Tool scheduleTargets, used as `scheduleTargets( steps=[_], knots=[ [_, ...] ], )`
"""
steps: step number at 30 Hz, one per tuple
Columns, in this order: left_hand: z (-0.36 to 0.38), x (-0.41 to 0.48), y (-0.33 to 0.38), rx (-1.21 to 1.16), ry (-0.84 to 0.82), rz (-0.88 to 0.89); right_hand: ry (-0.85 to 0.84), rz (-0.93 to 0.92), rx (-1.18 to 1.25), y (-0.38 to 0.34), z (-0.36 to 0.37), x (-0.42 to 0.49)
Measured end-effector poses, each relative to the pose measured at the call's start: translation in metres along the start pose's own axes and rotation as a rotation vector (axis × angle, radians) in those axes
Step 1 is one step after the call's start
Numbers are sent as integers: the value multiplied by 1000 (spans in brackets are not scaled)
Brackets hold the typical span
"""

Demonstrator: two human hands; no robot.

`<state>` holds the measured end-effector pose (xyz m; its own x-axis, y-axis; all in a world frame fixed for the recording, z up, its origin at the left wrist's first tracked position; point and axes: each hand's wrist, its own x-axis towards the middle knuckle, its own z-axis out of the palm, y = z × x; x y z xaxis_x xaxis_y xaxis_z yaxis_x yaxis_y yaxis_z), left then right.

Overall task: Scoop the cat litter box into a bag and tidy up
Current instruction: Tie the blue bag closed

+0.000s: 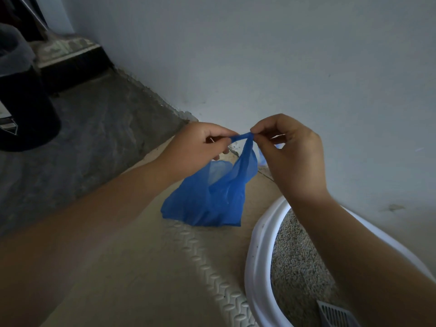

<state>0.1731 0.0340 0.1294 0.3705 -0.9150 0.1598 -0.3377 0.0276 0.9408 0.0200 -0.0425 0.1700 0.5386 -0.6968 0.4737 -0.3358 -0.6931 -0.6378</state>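
A thin blue plastic bag [212, 197] hangs over the beige foam mat, its lower end touching the mat. My left hand [195, 147] pinches one twisted handle of the bag at the top. My right hand [290, 152] pinches the same handle strip from the other side, fingertips almost meeting those of the left. The white litter box [258, 256] stands at the lower right, filled with grey granular litter [297, 267]. A grey slotted scoop [335, 313] lies in the litter at the bottom edge, partly hidden by my right forearm.
A beige foam mat [165, 256] with a ribbed border lies under the bag and box. A pale wall [283, 67] runs behind. Grey stone floor [82, 138] spreads to the left, with a dark bin [21, 102] lined with a bag at the far left.
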Motion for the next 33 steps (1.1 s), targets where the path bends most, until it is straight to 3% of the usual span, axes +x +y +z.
scheduleTargets(
  steps=[14,22,33],
  knots=[
    [10,-5,8,-52,-176,52,-38,11,-32,8,-1,0],
    [18,2,3,-97,-39,34,-68,114,90,9,1,1],
    [10,3,-3,-225,74,-114,-180,285,49,20,1,-6]
  ],
)
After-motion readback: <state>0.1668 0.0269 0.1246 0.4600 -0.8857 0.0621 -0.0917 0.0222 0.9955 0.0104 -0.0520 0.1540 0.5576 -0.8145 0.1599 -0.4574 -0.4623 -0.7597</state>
